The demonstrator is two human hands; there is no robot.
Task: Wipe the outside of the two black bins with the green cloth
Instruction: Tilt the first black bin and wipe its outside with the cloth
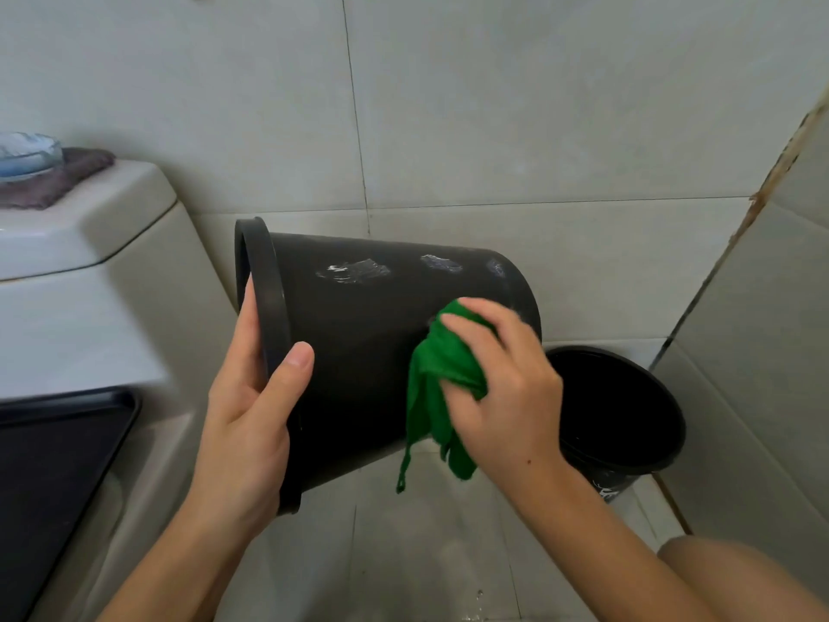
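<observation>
Two black bins on site. The first bin [359, 352] is held off the floor at frame centre, tipped on its side, mouth toward 9 o'clock and base toward 3 o'clock. Three pale scuffed patches [354, 271] show along its upper wall, toward 12 o'clock. The second bin [628, 419] stands upright on the floor at 4 o'clock of the first, mouth up, partly hidden behind the right wrist; white marks show low on its wall.

One green cloth [442, 383], bunched, pressed against the first bin's side near the base, loose ends hanging down toward 6 o'clock.

Two hands. The left hand [251, 406] grips the first bin's rim, thumb on the outer wall, fingers curled inside the mouth. The right hand [502, 383] holds the cloth, fingers curled over it and bearing on the bin wall.

Surroundings: one toilet tank [80, 235] at 9 o'clock, carrying one folded grey-purple cloth [58, 181] with one glass dish [27, 154] on top. One dark tray-like edge [58, 464] at 8 o'clock. Tiled walls [493, 105] behind; tiled floor [426, 554] below, wet spots at 6 o'clock.
</observation>
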